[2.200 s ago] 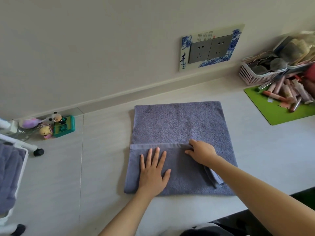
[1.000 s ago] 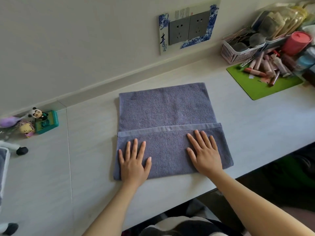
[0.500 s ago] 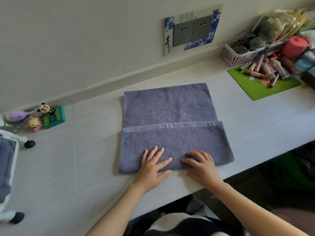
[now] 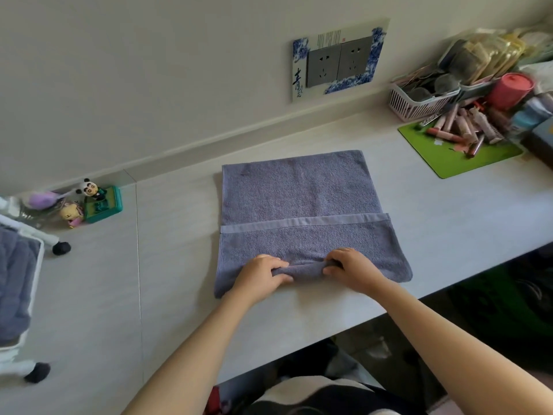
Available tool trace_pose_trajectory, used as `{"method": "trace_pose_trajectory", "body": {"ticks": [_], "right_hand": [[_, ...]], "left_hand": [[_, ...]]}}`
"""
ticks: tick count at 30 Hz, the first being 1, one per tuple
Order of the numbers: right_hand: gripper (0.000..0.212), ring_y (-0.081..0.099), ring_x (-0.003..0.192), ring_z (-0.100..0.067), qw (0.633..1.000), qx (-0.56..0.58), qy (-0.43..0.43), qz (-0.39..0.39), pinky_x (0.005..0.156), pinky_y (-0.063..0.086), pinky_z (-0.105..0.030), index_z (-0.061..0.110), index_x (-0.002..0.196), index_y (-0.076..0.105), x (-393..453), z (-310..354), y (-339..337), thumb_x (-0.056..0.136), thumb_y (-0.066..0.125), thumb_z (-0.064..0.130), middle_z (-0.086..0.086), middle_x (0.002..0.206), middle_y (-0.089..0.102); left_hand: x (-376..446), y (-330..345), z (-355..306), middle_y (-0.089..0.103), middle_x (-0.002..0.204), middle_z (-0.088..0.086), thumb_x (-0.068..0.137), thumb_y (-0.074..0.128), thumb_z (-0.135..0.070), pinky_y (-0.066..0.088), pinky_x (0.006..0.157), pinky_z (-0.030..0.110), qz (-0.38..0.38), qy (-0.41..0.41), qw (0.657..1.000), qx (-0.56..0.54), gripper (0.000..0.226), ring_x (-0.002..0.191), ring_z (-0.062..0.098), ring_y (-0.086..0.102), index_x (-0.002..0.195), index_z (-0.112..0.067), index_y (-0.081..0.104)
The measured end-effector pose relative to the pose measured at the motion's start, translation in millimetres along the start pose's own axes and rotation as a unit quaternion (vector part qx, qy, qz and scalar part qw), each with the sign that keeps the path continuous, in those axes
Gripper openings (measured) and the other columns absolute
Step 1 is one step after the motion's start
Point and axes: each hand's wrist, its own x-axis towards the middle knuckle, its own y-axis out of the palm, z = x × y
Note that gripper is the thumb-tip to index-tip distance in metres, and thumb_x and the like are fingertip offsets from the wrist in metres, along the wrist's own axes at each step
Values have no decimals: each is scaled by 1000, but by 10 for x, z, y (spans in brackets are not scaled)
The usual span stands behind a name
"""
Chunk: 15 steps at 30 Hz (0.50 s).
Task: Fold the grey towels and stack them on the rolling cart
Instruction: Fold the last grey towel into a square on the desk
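A grey towel (image 4: 299, 193) lies flat on the white counter (image 4: 434, 223), its near part folded up so a hemmed band crosses the middle. My left hand (image 4: 260, 274) and my right hand (image 4: 350, 269) both pinch the towel's near folded edge, close together at its centre, and the cloth bunches into a small ridge between them. At the far left edge stands the white rolling cart (image 4: 33, 265), with another grey towel (image 4: 15, 289) lying in its top tray.
Small toy figures and a green box (image 4: 101, 203) sit by the wall at left. A green mat (image 4: 460, 157) strewn with cosmetics, a pink basket (image 4: 419, 101) and a red cup (image 4: 511, 89) crowd the right end. A wall socket plate (image 4: 338, 59) hangs behind.
Both hands slid down from lying flat on the folded flap to the towel's near edge, then curled and pinched it, raising a ridge of cloth between them.
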Motion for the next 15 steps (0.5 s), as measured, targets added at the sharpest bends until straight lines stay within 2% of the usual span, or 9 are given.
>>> {"method": "trace_pose_trajectory", "body": {"ticks": [2, 4, 7, 10, 12, 15], "right_hand": [[18, 56, 89, -21, 999, 0, 19, 42, 72, 39, -30, 11, 98, 62, -37, 82, -135, 91, 59, 27, -1, 92, 61], [17, 55, 82, -17, 995, -17, 29, 94, 69, 41, -28, 16, 98, 62, -98, 144, -262, 92, 56, 31, 2, 89, 61], [14, 55, 81, -12, 985, -41, 6, 170, 71, 40, -24, 24, 95, 59, -194, 236, -484, 94, 51, 36, 9, 89, 58], [19, 51, 81, -9, 970, -72, -22, 230, 74, 37, -22, 24, 98, 59, -167, 366, -726, 95, 48, 39, 12, 91, 55], [19, 50, 80, -7, 965, -81, -26, 246, 73, 36, -23, 25, 96, 58, -39, 423, -873, 95, 48, 41, 13, 89, 53], [28, 51, 86, -12, 966, -102, -22, 237, 74, 36, -25, 18, 103, 61, 275, 528, -1082, 94, 49, 41, 7, 94, 55]], "left_hand": [[9, -143, -107, 70, 89, 6, 81, 71, -39, 41, 72, 26, 46, -20, 998, 27, 26, 85, 18, 61, 94, -17, 73], [6, -264, -205, 64, 73, 7, 82, 69, -40, 34, 59, 28, 119, -28, 992, 43, 28, 68, 14, 53, 85, -12, 70], [-13, -425, -289, 50, 67, 4, 82, 68, -42, 30, 59, 28, 221, -42, 974, 3, 38, 63, 13, 44, 81, -5, 64], [-9, -640, -363, 54, 70, 1, 81, 69, -46, 34, 63, 27, 291, -61, 954, -36, 37, 65, 12, 48, 79, -9, 65], [62, -792, -404, 59, 72, -1, 82, 68, -45, 37, 64, 26, 308, -69, 947, -49, 31, 65, 11, 52, 75, -15, 66], [301, -1022, -440, 61, 74, 2, 84, 66, -45, 38, 65, 27, 288, -72, 954, -33, 36, 67, 13, 53, 82, -10, 68]]}}
